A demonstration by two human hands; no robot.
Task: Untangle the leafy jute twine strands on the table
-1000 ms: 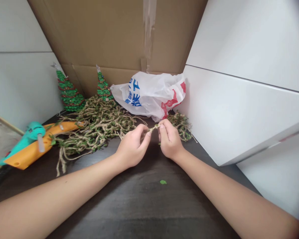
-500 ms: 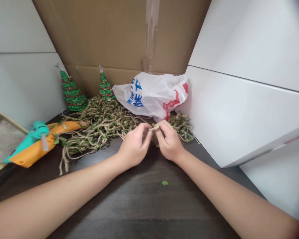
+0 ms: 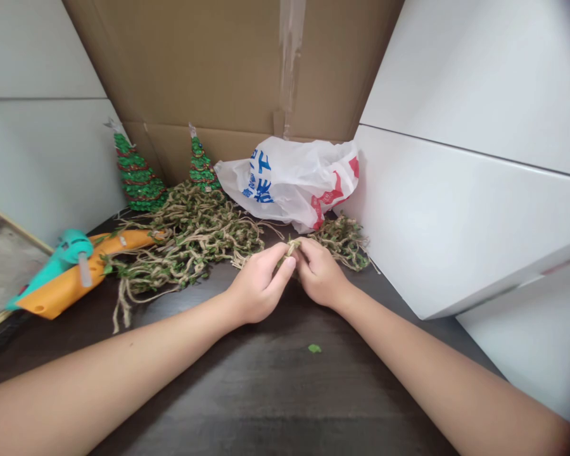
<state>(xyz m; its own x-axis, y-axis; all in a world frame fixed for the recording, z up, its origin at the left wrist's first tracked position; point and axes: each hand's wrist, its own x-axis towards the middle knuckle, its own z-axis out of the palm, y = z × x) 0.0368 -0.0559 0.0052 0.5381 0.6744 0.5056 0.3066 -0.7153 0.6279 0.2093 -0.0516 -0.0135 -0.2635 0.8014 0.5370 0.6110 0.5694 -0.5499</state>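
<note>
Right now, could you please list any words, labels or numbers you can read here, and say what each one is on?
Plastic bag: large blue characters on its left side, creased and folded, too distorted to read.
Plastic bag: a red printed mark on its right side, crumpled, not readable as text.
Glue gun, cardboard box, two small green trees and twine: no writing visible.

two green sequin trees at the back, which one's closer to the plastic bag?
The smaller green sequin cone tree, standing just left of the white plastic bag. The larger green sequin cone tree stands further left, near the grey wall.
</note>
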